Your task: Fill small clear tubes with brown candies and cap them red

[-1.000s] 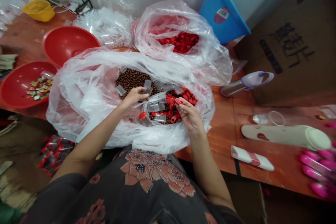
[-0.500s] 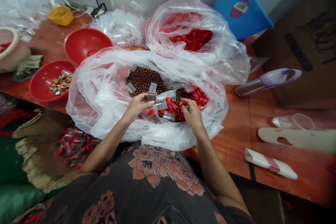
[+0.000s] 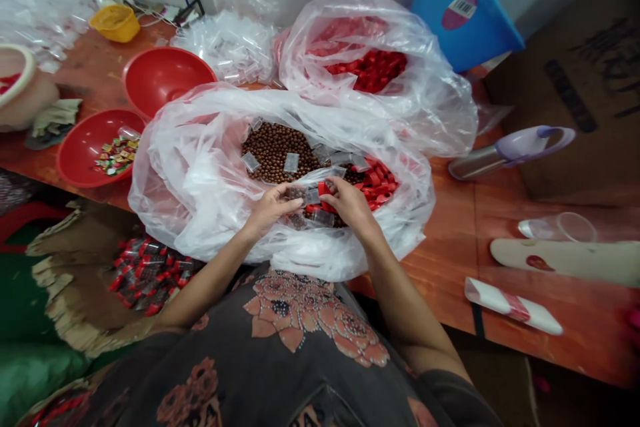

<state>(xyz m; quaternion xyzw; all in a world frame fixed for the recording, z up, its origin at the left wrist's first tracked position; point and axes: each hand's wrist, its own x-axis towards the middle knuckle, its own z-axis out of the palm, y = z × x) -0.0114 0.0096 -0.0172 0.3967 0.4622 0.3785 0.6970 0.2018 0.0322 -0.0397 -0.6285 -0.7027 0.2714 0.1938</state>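
My left hand (image 3: 274, 207) pinches a small clear plastic container (image 3: 299, 194) with brown balls in it, lying tilted on its side. At its right end my right hand (image 3: 345, 200) grips a red cap (image 3: 323, 191), which meets the container's mouth; whether it is seated I cannot tell. Both hands are over a wide, open white plastic bag (image 3: 200, 167). Inside the bag lie many brown balls (image 3: 275, 150), loose clear containers (image 3: 291, 162) and a heap of red caps (image 3: 380, 183). My fingers hide part of the container and cap.
Behind stands a plastic bag of red caps (image 3: 375, 73). Red bowls (image 3: 167, 77) and clear containers (image 3: 233, 47) are at back left. Below left, a carton (image 3: 95, 280) holds filled, capped containers (image 3: 150, 273). A steel bottle (image 3: 475, 163) lies at right, near a blue bin (image 3: 465, 20).
My right hand has lifted a red cap from the heap and moved left to the container. My left hand has tipped the container from upright towards the right.
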